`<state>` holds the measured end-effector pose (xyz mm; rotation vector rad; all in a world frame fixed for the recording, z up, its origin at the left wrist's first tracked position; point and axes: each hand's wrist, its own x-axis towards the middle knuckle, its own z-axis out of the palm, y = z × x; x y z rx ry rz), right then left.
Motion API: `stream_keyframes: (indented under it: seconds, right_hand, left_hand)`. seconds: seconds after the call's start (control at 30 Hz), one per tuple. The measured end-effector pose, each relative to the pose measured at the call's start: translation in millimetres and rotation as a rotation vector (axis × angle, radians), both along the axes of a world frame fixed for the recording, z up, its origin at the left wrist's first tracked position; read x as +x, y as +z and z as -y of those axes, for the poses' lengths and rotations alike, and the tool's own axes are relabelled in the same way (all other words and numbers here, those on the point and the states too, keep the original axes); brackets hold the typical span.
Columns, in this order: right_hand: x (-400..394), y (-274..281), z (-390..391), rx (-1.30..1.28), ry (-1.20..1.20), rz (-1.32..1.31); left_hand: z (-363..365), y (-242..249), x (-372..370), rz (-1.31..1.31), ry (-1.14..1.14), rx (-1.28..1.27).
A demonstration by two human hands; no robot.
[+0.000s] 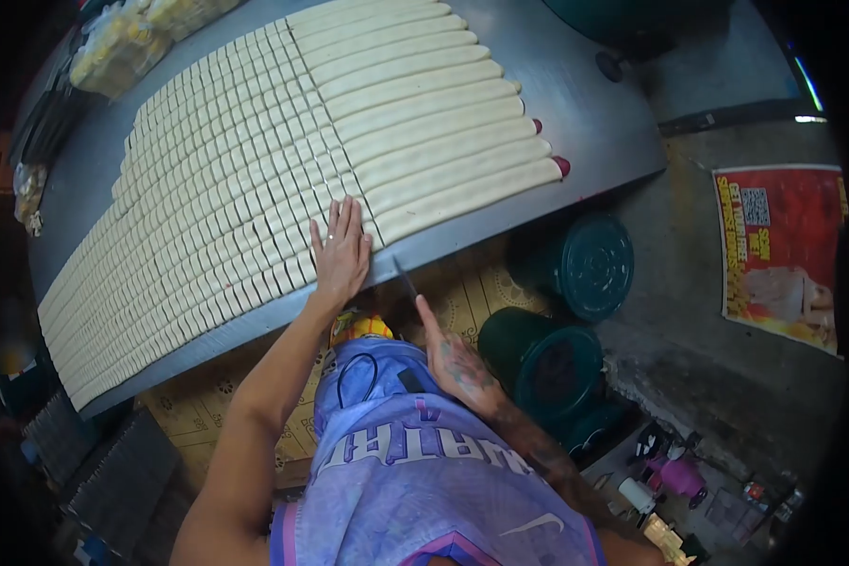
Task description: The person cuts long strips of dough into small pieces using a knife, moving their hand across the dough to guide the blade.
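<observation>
Lays the left hand (342,250) open and flat, fingers apart, on the cut pieces (217,170) of dough at the near edge of the batch, mid-frame. Grips a knife (405,277) in the closed right hand (455,363), just right of centre, with the index finger stretched along it. Points the blade at the near edge of the metal table (608,137); cannot tell if touching there. Has the cut pieces in close rows from upper middle to lower left, and the uncut dough rolls (443,127) side by side at upper middle, beyond a long dark gap. Shows red at a few right-hand ends. Includes clear bags (118,58) at upper left, green buckets (597,269) right of centre and a poster (783,255) at far right.
</observation>
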<state>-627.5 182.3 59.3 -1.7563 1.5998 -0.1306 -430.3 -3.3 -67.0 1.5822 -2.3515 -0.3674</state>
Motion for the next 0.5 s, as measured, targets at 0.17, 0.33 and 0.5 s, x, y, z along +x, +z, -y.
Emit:
stream_keyframes:
  seconds: [0.17, 0.33, 0.5]
  right_hand:
    - [7, 7, 131, -0.108, -0.171, 0.093]
    - [29, -34, 316, -0.173, -0.195, 0.096]
    - [50, -78, 476, -0.295, 0.000, -0.125]
  left_hand:
    - [54, 14, 13, -0.222, 0.043, 0.136]
    - [211, 20, 35, -0.314, 0.151, 0.088]
    - [391, 10, 59, -0.279, 0.204, 0.010]
